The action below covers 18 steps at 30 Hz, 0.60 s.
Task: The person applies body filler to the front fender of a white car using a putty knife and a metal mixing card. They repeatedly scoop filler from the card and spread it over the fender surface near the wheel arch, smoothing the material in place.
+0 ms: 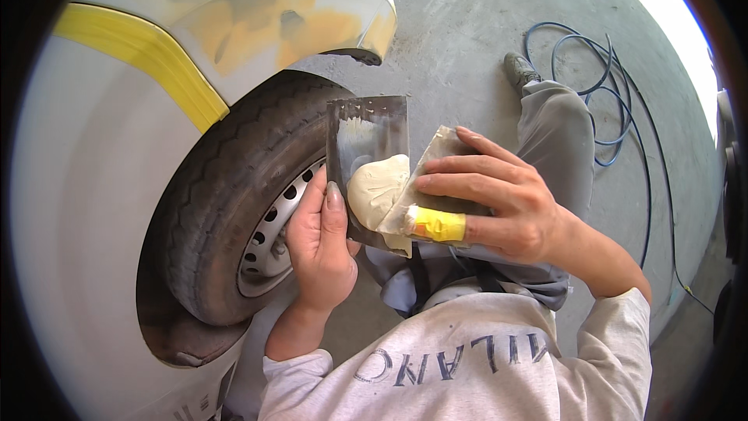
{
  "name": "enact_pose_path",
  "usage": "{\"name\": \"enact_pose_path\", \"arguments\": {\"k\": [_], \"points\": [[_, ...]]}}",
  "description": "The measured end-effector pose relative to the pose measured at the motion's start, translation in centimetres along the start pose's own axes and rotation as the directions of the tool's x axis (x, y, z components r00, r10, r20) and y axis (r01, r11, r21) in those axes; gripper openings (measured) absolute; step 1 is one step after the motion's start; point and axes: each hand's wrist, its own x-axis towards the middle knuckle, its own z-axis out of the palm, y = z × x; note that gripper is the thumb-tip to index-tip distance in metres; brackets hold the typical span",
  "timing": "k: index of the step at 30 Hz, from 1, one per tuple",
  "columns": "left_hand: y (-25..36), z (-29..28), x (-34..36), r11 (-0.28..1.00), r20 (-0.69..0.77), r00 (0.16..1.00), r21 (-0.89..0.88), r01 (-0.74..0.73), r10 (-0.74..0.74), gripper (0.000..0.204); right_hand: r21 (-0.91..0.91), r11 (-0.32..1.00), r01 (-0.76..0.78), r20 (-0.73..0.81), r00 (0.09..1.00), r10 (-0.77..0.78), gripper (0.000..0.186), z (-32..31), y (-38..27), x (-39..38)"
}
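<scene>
My left hand (323,245) grips a dark flat mixing plate (382,129) by its lower left edge, the thumb lying on top. A mound of cream-coloured body filler (379,187) sits on the plate, with thin smears above it. My right hand (499,195) is closed on a grey, flat filler spreader (448,148), its fingers spread over the upper face. The spreader is tilted, and its left edge meets the filler and the plate. Yellow tape (438,224) wraps one finger of the right hand. The thumb under the spreader is hidden.
To the left stands a white vehicle with a wheel (234,210) and yellow tape (148,54) along a panel edge. Its corner panel (273,23) carries tan filler patches. A blue hose (623,101) lies coiled on the concrete floor (460,8), right of my outstretched leg.
</scene>
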Motion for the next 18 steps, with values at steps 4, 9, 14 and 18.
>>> {"name": "enact_pose_path", "arguments": {"k": [4,9,14,18], "points": [[0.0,-0.8,-0.6,0.977,-0.116,0.993,0.209,0.032,-0.007,0.041,0.066,0.997,0.03,0.098,0.995,-0.037,0.029,1.6,-1.3,0.6],[0.8,-7.0,-3.2,0.9,-0.173,0.977,0.434,-0.037,0.124,0.038,0.216,0.965,-0.149,-0.251,0.947,0.203,0.043,2.0,-0.2,2.6],[4.2,-14.3,-5.9,0.295,0.018,0.913,0.943,-0.151,0.407,0.04,-0.067,0.998,0.012,-0.633,0.772,-0.052,0.046,6.6,3.6,10.7],[5.7,-17.8,-6.9,-0.006,0.111,0.875,0.992,-0.122,0.471,0.045,-0.208,0.978,-0.036,-0.773,0.619,-0.142,0.031,9.2,5.5,15.3]]}}
